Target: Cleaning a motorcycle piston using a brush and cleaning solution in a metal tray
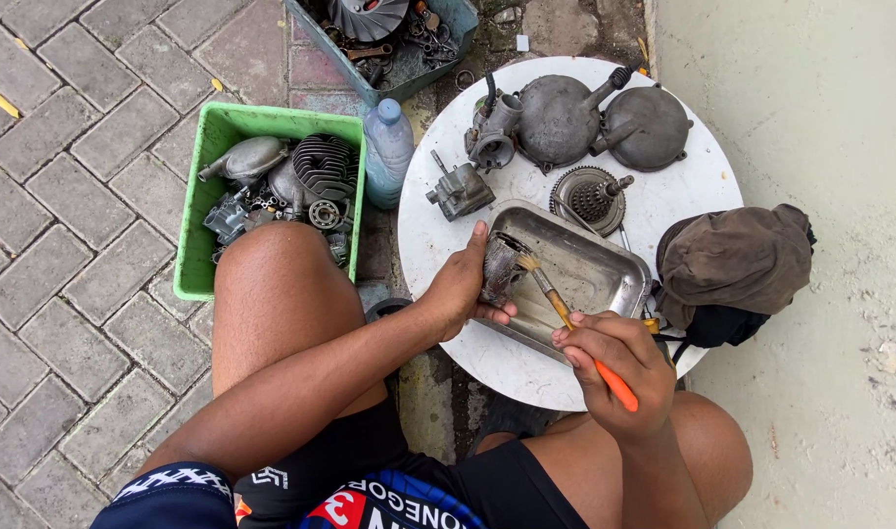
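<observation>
On the round white worktop point(526, 367), over the shallow metal tray point(605, 279), the left hand point(458, 289) is clutching a dark greasy engine part point(499, 269), while the right hand point(614, 367) is pinching an orange-handled brush point(575, 328) against it.

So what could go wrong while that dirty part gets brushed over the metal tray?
The metal tray sits near the round white table's edge, so a push might tip it off. The left hand holds the greasy part, which might slip. The brush in the right hand could flick grime onto bare legs.

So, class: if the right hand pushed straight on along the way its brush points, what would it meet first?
Probably the dirty metal part that the left hand holds over the steel tray; the paintbrush in the right hand already reaches it.
</observation>
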